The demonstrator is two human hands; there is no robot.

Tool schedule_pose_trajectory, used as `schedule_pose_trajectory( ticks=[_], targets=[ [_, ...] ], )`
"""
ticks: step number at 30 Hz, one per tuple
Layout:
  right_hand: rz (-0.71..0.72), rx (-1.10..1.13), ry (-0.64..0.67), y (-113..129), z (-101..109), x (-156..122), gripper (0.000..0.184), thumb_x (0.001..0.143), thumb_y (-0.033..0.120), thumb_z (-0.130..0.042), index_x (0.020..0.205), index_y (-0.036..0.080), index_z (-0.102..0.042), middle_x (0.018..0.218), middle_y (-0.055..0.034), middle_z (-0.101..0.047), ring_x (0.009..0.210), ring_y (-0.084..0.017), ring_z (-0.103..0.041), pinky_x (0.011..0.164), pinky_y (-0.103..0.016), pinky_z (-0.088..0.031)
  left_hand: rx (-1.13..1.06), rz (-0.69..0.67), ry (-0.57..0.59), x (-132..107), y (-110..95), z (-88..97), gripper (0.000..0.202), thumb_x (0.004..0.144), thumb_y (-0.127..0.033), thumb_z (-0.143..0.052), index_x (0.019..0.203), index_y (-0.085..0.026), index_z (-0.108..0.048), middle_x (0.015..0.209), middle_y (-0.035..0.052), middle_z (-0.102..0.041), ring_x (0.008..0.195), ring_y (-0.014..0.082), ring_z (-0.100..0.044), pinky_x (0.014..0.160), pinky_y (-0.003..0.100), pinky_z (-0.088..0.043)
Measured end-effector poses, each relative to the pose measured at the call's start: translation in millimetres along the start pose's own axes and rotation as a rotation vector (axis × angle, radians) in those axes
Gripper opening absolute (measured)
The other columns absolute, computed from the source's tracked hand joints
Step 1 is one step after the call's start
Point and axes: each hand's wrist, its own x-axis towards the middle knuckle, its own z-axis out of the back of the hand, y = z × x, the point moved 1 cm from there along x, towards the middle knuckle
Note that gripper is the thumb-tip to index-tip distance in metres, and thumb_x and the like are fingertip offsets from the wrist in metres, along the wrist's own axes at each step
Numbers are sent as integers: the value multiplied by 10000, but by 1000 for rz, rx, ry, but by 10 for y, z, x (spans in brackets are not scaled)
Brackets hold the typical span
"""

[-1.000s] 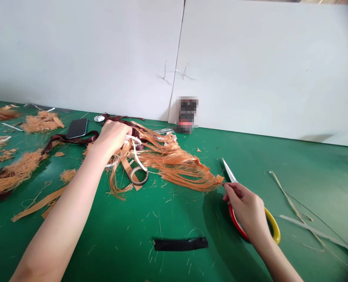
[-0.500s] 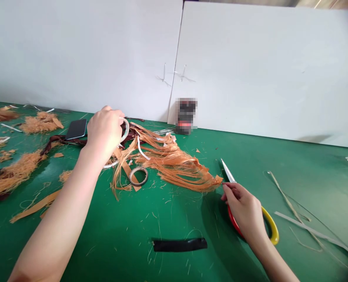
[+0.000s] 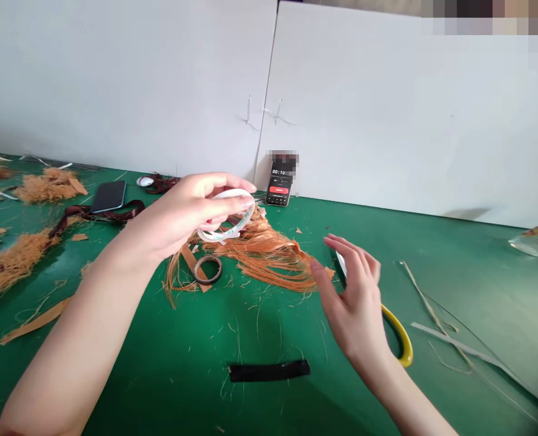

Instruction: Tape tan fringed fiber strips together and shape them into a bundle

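My left hand is closed around a roll of white tape, held up over the green table. Below and behind the roll spreads a bundle of orange-brown fibre strands, fanning out to the right. My right hand has its thumb and fingers apart with nothing between them, by the right tip of the strands. Partly hidden under that hand lies a pair of scissors with a yellow handle. A smaller dark roll of tape rests flat left of the strands.
A dark strip lies near the front. One phone leans against the white panel; another phone lies at left among tan fibre tufts. Thin strips and a clear plastic packet are at right.
My left hand has lifted the white tape roll and brought it to the right, toward me. My right hand has risen off the scissors, and its fingers have spread.
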Motion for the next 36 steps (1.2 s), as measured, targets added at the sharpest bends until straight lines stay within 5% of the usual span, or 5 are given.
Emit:
schedule_pose_trajectory(
  ticks=[5, 9, 18, 27, 36],
  targets=[
    [42, 393, 293, 423, -17, 215, 519, 900, 347, -535, 1380, 241, -371, 1399, -100, -478, 1217, -238, -499, 981, -406, -441, -48, 58, 233, -134, -95, -103, 465, 814, -449, -642, 1243, -279, -579, 789, 7, -570, 530, 71, -452, 441, 193, -331],
    [23, 602, 411, 483, -115, 288, 324, 932, 307, -489, 1241, 214, -470, 1026, -47, -660, 897, -158, -629, 788, -302, -509, -53, 47, 369, -226, -144, -228, 446, 870, -503, -564, 1267, -301, -564, 699, -13, -605, 585, 109, -573, 497, 189, -442],
    [-520, 1057, 385, 352, -200, 329, 166, 849, 364, -610, 842, 209, -553, 879, -40, -718, 804, -184, -701, 747, -332, -563, 155, -141, 89, -85, -23, -302, 223, 880, -393, -572, 1015, -240, -663, 1029, 12, -698, 974, 181, -651, 828, 271, -527],
    [-646, 963, 568, 389, -164, 312, 111, 773, 279, -633, 791, 175, -603, 798, -21, -710, 699, -156, -676, 662, -293, -547, 177, -74, 523, -162, -39, -409, 171, 755, -374, -722, 894, -288, -676, 906, -58, -719, 863, 159, -686, 753, 241, -540],
    [-549, 904, 439, 328, -52, 401, 259, 794, 339, -650, 1009, 198, -614, 863, -13, -733, 630, -112, -649, 609, -256, -536, 57, 4, 481, -122, -32, -304, 96, 771, -327, -697, 840, -261, -700, 829, -37, -722, 742, 142, -693, 641, 209, -533]
  ],
)
